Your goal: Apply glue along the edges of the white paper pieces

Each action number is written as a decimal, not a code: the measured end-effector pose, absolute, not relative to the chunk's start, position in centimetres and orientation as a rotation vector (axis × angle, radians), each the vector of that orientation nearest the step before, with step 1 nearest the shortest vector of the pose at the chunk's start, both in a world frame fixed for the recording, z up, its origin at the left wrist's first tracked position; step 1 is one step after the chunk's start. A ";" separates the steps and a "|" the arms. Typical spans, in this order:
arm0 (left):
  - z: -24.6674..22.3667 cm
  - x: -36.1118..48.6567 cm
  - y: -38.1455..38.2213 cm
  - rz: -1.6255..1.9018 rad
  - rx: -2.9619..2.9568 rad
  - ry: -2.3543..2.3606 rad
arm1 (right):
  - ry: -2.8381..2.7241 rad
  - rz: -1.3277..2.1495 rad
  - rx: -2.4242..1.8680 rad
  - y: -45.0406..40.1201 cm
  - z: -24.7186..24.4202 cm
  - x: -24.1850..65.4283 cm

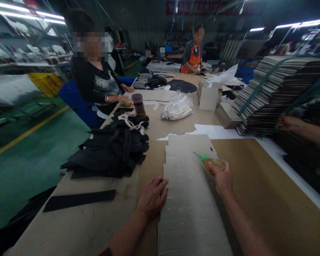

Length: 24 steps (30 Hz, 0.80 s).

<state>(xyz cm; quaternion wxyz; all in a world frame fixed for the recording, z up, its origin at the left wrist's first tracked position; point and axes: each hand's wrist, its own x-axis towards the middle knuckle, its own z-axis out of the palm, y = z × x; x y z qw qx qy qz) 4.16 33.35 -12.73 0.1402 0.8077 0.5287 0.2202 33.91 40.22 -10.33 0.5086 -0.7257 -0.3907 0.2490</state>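
Note:
My right hand is wrapped round a squeeze bottle of brownish liquid with a green nozzle. The nozzle points left, above a row of overlapping grey cardboard pieces laid lengthwise in front of me. Several shiny wet-looking streaks run across these pieces. At their left edge rests my left hand, fingers stretched out flat with the tips touching the card. Left of that hand lies a single black strip, and beyond it a heap of black fabric pieces.
A tall strapped stack of boards stands at right, with another person's hand by it. Ahead are a clear plastic bag, a dark-lidded jar and small cardboard blocks. Two people stand farther along the table.

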 end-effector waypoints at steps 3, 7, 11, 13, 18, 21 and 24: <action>-12.9 4.1 33.4 0.648 2.345 1.518 | -0.826 0.503 -1.854 40.8 -10.5 37.0; -13.1 4.0 33.5 0.648 2.361 1.523 | -0.772 0.419 -1.940 41.1 -10.3 39.5; -13.3 3.9 33.5 0.661 2.364 1.534 | -0.797 0.422 -1.973 41.3 -10.2 40.0; -13.3 3.9 33.4 0.661 2.364 1.530 | -0.809 0.423 -1.982 41.4 -10.3 40.0; -13.1 3.9 33.4 0.649 2.363 1.520 | -0.869 0.409 -2.000 41.8 -10.2 40.0; -13.0 3.9 33.4 0.648 2.364 1.523 | -0.946 0.395 -2.009 42.1 -9.9 39.6; -13.0 3.9 33.4 0.648 2.367 1.527 | -1.064 0.383 -2.014 42.3 -9.5 38.7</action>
